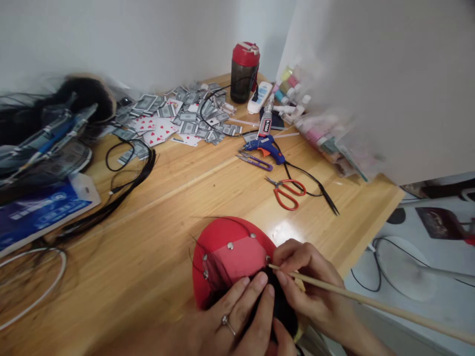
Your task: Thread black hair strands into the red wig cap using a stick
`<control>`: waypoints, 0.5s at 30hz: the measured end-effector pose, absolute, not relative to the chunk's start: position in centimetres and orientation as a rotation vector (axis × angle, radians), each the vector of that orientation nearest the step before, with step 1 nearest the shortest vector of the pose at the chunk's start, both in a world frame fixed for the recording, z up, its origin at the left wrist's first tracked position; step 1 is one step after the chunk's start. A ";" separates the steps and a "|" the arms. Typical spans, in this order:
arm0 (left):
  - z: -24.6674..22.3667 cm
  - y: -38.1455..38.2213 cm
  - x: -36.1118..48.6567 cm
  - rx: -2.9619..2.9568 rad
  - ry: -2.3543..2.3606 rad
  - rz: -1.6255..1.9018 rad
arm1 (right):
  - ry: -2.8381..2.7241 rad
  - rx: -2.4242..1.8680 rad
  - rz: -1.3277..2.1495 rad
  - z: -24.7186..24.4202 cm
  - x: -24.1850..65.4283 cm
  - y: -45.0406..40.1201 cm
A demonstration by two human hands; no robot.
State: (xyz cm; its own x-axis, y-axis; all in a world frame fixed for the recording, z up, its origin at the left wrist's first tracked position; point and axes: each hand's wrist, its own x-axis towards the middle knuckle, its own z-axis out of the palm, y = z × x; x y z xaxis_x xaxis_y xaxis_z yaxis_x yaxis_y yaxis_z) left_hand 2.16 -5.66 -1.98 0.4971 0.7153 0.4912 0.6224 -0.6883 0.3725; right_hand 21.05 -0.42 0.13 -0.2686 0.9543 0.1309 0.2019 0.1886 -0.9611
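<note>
my right fingers [304,256] pinch the stick [334,289], axis slanting down-right from the silver pin [267,259]; left fingers [259,284] flat, ungripping, beside its tip.

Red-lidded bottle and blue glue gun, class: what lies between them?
In the head view, a white power strip and a B-7000 tube lie between the bottle and glue gun.

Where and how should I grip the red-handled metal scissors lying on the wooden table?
Probably pinch the near red loop from above and the near side: the scissors lie flat, metal blades pointing away leftward, and the black cable runs close to the far loop.
</note>
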 end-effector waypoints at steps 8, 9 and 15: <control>-2.0 -5.5 2.4 2.553 1.277 0.989 | -1.612 -1.152 1.154 -0.1 20.8 -0.4; -2.0 -5.5 2.2 2.555 1.280 0.984 | -1.617 -1.153 1.158 -0.1 20.8 -0.4; -1.9 -5.9 2.2 2.561 1.242 0.937 | -1.657 -1.131 1.151 -0.2 21.0 -0.4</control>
State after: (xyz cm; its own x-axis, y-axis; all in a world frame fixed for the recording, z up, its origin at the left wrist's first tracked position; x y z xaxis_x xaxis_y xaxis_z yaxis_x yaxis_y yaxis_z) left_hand 2.22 -5.94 -1.89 0.4636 0.7500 0.4717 0.6597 -0.6476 0.3814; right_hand 21.04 -0.45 -0.15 -0.2754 0.9538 0.1204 0.2204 0.1846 -0.9578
